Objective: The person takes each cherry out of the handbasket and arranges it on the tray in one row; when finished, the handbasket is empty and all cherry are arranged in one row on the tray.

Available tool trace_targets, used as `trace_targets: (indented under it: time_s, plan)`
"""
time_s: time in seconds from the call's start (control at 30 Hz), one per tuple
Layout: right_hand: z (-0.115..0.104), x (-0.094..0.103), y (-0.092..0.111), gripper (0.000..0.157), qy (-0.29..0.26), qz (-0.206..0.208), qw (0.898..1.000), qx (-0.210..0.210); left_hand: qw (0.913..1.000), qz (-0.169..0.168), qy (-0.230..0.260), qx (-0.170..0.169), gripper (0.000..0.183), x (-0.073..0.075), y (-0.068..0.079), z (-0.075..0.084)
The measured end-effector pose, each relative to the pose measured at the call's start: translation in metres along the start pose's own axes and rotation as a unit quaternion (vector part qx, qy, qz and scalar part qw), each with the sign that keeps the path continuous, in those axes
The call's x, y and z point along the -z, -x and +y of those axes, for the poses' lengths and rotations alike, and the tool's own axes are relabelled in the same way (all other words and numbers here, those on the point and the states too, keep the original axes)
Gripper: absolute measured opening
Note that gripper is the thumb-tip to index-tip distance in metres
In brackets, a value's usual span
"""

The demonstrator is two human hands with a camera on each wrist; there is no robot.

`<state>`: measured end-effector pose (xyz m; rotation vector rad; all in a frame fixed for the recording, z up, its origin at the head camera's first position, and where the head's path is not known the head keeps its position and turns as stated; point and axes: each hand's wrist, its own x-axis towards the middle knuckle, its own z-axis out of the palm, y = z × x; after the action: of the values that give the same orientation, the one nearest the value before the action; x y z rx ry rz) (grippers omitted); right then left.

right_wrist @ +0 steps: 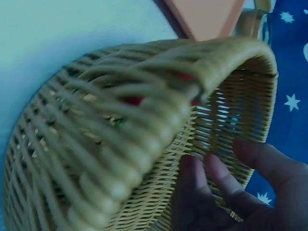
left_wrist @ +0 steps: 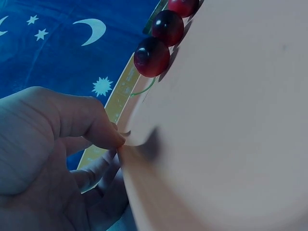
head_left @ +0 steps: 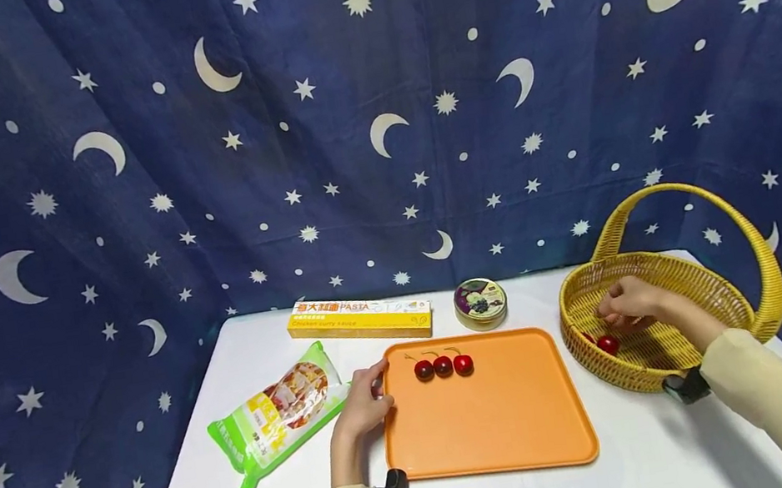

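Note:
An orange tray [head_left: 494, 423] lies on the table with three dark red cherries [head_left: 443, 366] in a row near its far edge, their stems pointing away. My left hand [head_left: 363, 404] pinches the tray's left rim, thumb on top and fingers outside, as the left wrist view shows. Inside the yellow wicker basket [head_left: 768, 306] on the right, my right hand [head_left: 631, 302] reaches down with thumb and fingers apart and nothing visible between them. A red cherry [head_left: 608, 345] lies in the basket just below the fingers, with another partly hidden beside it. Red shows through the weave in the right wrist view.
A green and yellow food packet [head_left: 280, 416] lies left of the tray. Behind the tray stand a yellow pasta box [head_left: 360, 320] and a round tin [head_left: 480, 303]. The basket's tall handle [head_left: 686, 187] arches over its bowl. A blue star-patterned curtain [head_left: 354, 199] closes off the back.

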<state>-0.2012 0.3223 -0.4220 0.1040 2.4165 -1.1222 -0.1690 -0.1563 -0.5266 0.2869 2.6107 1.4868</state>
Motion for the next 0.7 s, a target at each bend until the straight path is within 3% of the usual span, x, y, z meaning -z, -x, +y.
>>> trace_targets:
  time_s: [0.2, 0.33, 0.7]
  plan:
    - [0.0, -0.001, 0.001, 0.013, 0.033, -0.045, 0.996, -0.063, 0.9999, 0.003, 0.0, -0.013, 0.07, 0.001, 0.0, 0.002]
    - [-0.001, -0.006, -0.002, 0.02, 0.061, -0.069, 0.992, -0.088, 0.9998, -0.001, 0.011, -0.015, 0.069, 0.001, 0.002, 0.003]
    - [-0.003, -0.015, -0.014, 0.004, 0.067, -0.065, 0.994, -0.057, 0.9997, 0.006, -0.006, -0.022, 0.07, 0.001, 0.002, 0.005]
